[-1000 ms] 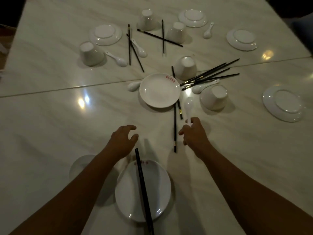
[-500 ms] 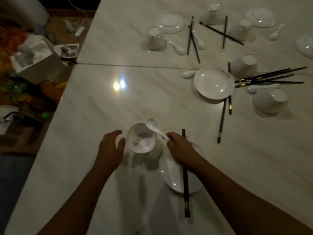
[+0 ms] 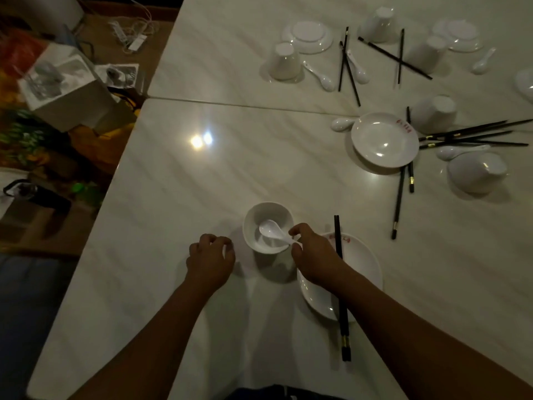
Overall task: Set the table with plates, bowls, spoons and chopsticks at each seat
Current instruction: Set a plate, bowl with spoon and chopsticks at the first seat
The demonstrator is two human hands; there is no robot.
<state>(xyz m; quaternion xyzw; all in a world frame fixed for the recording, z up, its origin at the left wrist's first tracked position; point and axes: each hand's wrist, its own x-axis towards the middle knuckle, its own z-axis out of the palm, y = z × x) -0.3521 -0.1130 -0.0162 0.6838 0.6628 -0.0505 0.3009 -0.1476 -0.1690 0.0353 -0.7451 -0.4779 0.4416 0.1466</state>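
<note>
A white bowl [image 3: 256, 215] stands upright near the table's front edge. A white spoon [image 3: 271, 230] lies with its scoop inside the bowl, and my right hand [image 3: 314, 255] pinches its handle at the bowl's rim. My left hand [image 3: 210, 259] rests on the table just left of the bowl, fingers curled, holding nothing. To the right of the bowl sits a white plate [image 3: 363, 264] with a pair of black chopsticks [image 3: 341, 298] lying across it; my right forearm covers part of the plate.
Farther back right lie an upright plate [image 3: 385, 140], several upturned bowls [image 3: 477, 173], spoons, scattered black chopsticks [image 3: 473, 137] and upside-down plates [image 3: 308, 36]. The table's left edge [image 3: 115, 180] drops to a floor crowded with boxes and bags.
My right hand picked a spoon from the table's middle, carried it to the near bowl and lowered its scoop inside. My left hand drew back from the bowl and curled. The view swung left.
</note>
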